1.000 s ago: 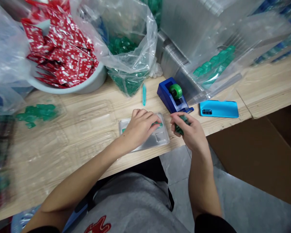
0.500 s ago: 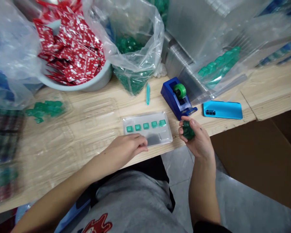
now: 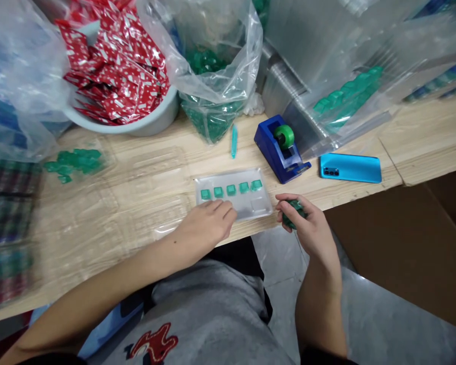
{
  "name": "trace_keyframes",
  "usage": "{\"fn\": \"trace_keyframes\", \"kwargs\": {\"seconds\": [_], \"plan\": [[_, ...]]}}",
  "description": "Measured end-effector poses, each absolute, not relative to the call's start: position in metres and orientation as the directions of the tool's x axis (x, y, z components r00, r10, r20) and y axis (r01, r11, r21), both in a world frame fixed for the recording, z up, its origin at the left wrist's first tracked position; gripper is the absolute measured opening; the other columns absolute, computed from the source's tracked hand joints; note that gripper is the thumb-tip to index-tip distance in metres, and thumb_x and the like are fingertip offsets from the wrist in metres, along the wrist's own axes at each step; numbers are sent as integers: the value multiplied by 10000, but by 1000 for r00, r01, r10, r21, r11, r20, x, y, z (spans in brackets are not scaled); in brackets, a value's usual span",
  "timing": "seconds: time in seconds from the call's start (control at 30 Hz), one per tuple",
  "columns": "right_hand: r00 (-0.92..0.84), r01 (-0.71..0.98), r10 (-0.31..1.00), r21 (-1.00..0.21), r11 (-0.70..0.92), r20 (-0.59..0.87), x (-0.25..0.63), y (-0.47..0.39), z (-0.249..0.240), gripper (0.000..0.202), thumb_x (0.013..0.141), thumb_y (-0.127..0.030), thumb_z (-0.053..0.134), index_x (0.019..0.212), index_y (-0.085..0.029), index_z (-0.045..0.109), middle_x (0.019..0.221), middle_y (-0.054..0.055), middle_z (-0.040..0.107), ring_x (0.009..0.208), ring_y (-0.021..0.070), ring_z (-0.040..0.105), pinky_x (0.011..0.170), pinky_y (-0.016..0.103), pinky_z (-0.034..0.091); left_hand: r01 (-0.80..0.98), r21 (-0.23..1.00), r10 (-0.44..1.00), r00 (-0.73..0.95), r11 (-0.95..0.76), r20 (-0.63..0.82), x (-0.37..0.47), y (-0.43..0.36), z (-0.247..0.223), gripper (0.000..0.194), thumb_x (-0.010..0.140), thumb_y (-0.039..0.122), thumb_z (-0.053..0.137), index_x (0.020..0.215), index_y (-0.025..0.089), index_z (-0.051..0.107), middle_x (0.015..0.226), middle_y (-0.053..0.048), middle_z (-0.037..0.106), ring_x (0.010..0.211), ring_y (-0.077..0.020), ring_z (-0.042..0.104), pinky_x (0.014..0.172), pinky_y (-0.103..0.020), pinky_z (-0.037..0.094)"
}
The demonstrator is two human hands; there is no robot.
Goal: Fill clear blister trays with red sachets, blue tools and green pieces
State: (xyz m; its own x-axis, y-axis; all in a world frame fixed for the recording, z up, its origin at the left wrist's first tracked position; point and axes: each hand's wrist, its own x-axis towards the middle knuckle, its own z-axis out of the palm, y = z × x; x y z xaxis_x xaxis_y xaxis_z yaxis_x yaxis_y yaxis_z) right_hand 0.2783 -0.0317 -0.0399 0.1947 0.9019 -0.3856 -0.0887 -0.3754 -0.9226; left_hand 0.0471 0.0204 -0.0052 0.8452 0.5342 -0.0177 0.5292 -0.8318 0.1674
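Note:
Near the table's front edge lies a clear plastic tray (image 3: 247,208) with a row of several square, translucent green pieces (image 3: 231,189) along its far half. My left hand (image 3: 213,223) reaches over the tray's near left part, palm down. Its fingers are curled together and hide whatever may be under their tips. Right of the tray, my right hand (image 3: 304,218) is closed around a bunch of green pieces (image 3: 293,214), held just off the table edge.
A blue tape dispenser (image 3: 277,152) stands behind the tray, with a teal pen-like stick (image 3: 234,142) beside it. A blue phone (image 3: 350,168) lies at right. Clear blister trays (image 3: 152,177) spread leftward. Behind are a bowl (image 3: 137,129) of red packets and a bag (image 3: 213,111) of green pieces.
My left hand has moved a little right and farther over the tray. My right hand has turned and dropped slightly, still holding the green pieces. The camera view has shifted slightly.

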Motion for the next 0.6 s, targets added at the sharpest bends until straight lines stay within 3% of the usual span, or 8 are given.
{"fn": "trace_keyframes", "kwargs": {"seconds": [0.1, 0.23, 0.33, 0.43, 0.5, 0.6], "plan": [[178, -86, 910, -927, -365, -374, 273, -33, -37, 382, 773, -504, 724, 980, -183, 716, 672, -3, 612, 530, 76, 504, 434, 192, 361, 507, 105, 517, 843, -856, 146, 44, 18, 8, 266, 939, 93, 400, 750, 159, 574, 716, -28, 599, 670, -170, 567, 625, -278, 455], [120, -242, 910, -901, -361, -397, 263, -29, -33, 508, 754, -546, 719, 1105, -180, 700, 728, 8, 636, 521, 79, 506, 405, 198, 342, 424, 75, 431, 883, -902, 185, 42, 22, 17, 223, 958, 135, 432, 824, 139, 610, 743, -32, 623, 697, -176, 560, 651, -301, 454], [177, -270, 899, -898, -347, -401, 256, -25, -31, 462, 746, -444, 750, 1123, -182, 699, 714, -3, 637, 505, 70, 502, 399, 191, 326, 392, 239, 440, 874, -889, 206, 46, 28, 15, 178, 968, 177, 458, 904, 153, 623, 859, -41, 660, 816, -170, 585, 742, -303, 472], [205, -296, 899, -900, -321, -388, 250, -26, -28, 373, 775, -345, 717, 1119, -202, 707, 711, -13, 640, 494, 66, 510, 403, 190, 331, 444, 405, 571, 772, -799, 279, 54, 37, 14, 202, 974, 204, 459, 1114, 189, 606, 1079, -70, 655, 1006, -186, 583, 884, -345, 475], [197, -303, 913, -908, -291, -358, 247, -29, -24, 342, 803, -320, 685, 1131, -224, 708, 719, -17, 643, 501, 67, 523, 412, 192, 343, 484, 448, 635, 715, -751, 293, 61, 44, 15, 270, 970, 218, 469, 1222, 213, 566, 1150, -80, 627, 1060, -201, 575, 924, -379, 473], [178, -273, 933, -927, -257, -311, 243, -34, -18, 323, 816, -312, 681, 1132, -256, 714, 729, -13, 652, 537, 81, 559, 428, 197, 358, 471, 470, 633, 721, -747, 283, 72, 50, 19, 277, 966, 213, 471, 1228, 224, 562, 1119, -64, 620, 1032, -193, 588, 913, -365, 492]]}}
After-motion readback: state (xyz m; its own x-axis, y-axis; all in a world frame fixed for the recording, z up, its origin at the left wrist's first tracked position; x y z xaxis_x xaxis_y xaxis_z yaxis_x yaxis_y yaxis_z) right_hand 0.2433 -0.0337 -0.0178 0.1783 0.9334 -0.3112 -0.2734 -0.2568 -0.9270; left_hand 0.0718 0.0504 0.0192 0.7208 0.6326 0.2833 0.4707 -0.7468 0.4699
